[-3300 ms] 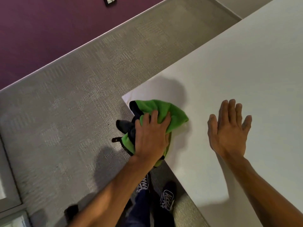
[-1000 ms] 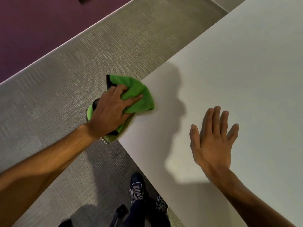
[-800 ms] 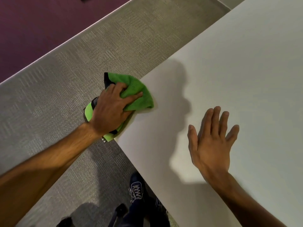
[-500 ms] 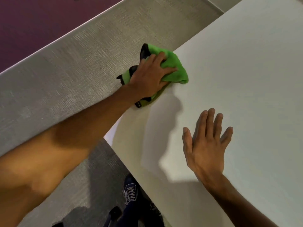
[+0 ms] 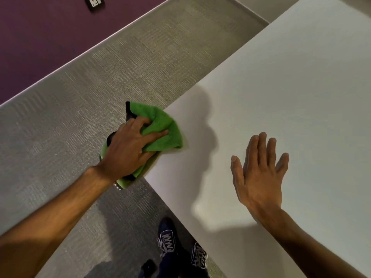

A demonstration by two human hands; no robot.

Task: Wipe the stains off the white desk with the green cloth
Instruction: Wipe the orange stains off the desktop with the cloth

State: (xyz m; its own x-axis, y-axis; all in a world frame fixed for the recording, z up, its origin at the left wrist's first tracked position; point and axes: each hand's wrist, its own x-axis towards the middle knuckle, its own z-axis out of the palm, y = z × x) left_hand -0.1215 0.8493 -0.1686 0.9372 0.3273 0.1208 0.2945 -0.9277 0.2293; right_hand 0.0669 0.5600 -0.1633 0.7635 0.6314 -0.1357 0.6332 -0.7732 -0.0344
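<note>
The white desk (image 5: pixel 281 93) fills the right side of the head view, its near-left corner pointing toward me. A bunched green cloth with black trim (image 5: pixel 160 127) lies over that corner, partly hanging off the edge. My left hand (image 5: pixel 128 149) presses down on it, fingers gripping the folds. Flat on the desk to the right rests my right hand (image 5: pixel 259 173), fingers spread, holding nothing. I make out no stains on the visible desk surface.
Grey carpet (image 5: pixel 80 97) runs along the desk's left side. A purple wall (image 5: pixel 40 37) with a socket (image 5: pixel 94 2) rises at the top left. My dark shoes (image 5: pixel 168 239) stand below the desk's near edge.
Half a second ago my left hand held the cloth farther along the desk's left edge; it has pulled back to the near corner. My right hand stays flat.
</note>
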